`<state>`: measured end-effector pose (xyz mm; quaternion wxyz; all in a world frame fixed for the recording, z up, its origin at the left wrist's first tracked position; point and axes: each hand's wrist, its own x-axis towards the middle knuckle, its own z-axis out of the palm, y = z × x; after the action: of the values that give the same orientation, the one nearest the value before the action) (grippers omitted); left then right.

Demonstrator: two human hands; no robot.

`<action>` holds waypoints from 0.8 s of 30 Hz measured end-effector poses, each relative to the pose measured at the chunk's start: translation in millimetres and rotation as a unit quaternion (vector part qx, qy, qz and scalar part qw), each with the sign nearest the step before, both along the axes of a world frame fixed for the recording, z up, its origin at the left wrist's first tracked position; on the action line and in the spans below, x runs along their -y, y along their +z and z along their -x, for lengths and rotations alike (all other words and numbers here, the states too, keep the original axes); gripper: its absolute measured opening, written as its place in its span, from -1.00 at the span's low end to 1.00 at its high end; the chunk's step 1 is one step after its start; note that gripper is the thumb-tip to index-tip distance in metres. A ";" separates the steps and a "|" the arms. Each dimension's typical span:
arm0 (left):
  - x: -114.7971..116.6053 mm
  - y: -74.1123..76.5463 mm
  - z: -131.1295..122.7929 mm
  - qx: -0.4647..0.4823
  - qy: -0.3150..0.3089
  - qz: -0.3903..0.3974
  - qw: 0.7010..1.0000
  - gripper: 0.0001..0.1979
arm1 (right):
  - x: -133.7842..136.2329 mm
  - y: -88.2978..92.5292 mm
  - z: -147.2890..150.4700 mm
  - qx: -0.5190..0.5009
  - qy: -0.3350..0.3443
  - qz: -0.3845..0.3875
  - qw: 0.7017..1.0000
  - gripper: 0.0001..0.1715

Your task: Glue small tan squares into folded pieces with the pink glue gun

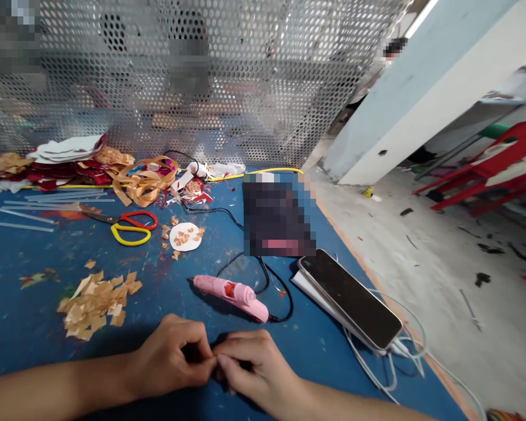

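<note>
My left hand [173, 355] and my right hand [255, 365] meet at the near edge of the blue table [21, 327]. Both have their fingers curled and pinched together at the fingertips over something small and dark that I cannot make out. Just beyond them lies a pink hot glue gun [231, 295] with a black cord. A pile of small tan paper pieces [95, 304] sits to the left of my left hand.
A phone [349, 297] lies on a white power bank with white cables at the right. Red and yellow scissors [127, 224], a white disc with tan bits [185, 236], glue sticks [48, 202], ribbon scraps [144, 181] and a perforated metal screen [179, 76] lie farther back.
</note>
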<state>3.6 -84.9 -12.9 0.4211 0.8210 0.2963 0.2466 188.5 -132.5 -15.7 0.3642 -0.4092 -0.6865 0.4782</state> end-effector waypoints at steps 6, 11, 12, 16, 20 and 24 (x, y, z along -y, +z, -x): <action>-0.1 0.8 -4.3 0.015 -0.013 0.017 1.000 -0.84 | 0.0 -2.7 -4.4 -0.012 0.011 0.002 1.000 -0.60; -1.1 -1.9 -2.9 0.002 -0.012 0.038 0.999 -0.86 | 1.6 -3.0 -4.9 -0.009 0.011 0.005 1.000 -0.69; -1.1 -2.1 -2.7 -0.002 -0.012 0.044 0.999 -0.87 | 2.1 -3.1 -5.1 -0.006 0.011 -0.002 1.000 -0.72; -1.3 -0.9 -3.2 -0.003 -0.019 0.046 0.999 -0.86 | 3.5 -4.0 -6.4 -0.009 0.027 -0.007 1.000 -0.69; -2.2 0.9 -4.3 0.010 -0.027 0.042 0.999 -0.85 | 3.7 -5.2 -7.7 -0.013 0.023 -0.022 0.999 -0.68; -3.4 0.8 -3.8 0.014 -0.040 0.045 0.998 -0.85 | 4.4 -5.4 -7.9 -0.008 0.017 -0.039 0.999 -0.71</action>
<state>7.4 -81.5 -12.1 0.4712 0.8091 0.2677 0.2272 196.4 -136.8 -21.1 0.3772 -0.3791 -0.7083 0.4608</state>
